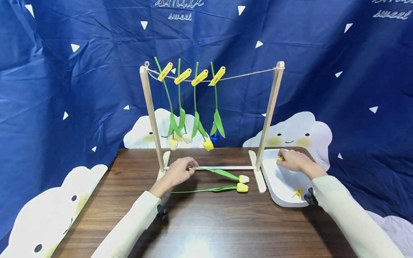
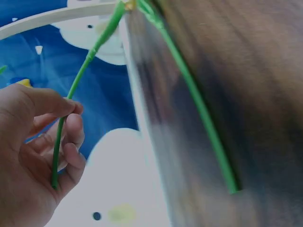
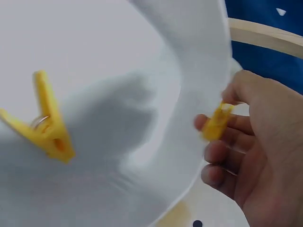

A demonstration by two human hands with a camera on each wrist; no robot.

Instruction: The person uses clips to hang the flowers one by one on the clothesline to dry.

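My left hand (image 1: 179,172) pinches the green stem (image 2: 72,90) of a white artificial tulip (image 1: 243,179) between thumb and fingers, the stem's end lying along the palm. Just in front of it a yellow tulip (image 1: 242,187) lies on the wooden table. Over the white tray (image 1: 278,193), my right hand (image 1: 293,160) pinches a yellow clothespin (image 3: 218,122) between thumb and forefinger. Another yellow clothespin (image 1: 297,194) lies on the tray's floor near its front.
A wooden rack, its right post (image 1: 270,114) near the tray, carries a string (image 1: 248,74). Several tulips hang head down from it, each held by a yellow clothespin (image 1: 218,76). A white crossbar (image 1: 226,167) joins the feet. Behind hangs a blue curtain (image 1: 96,71).
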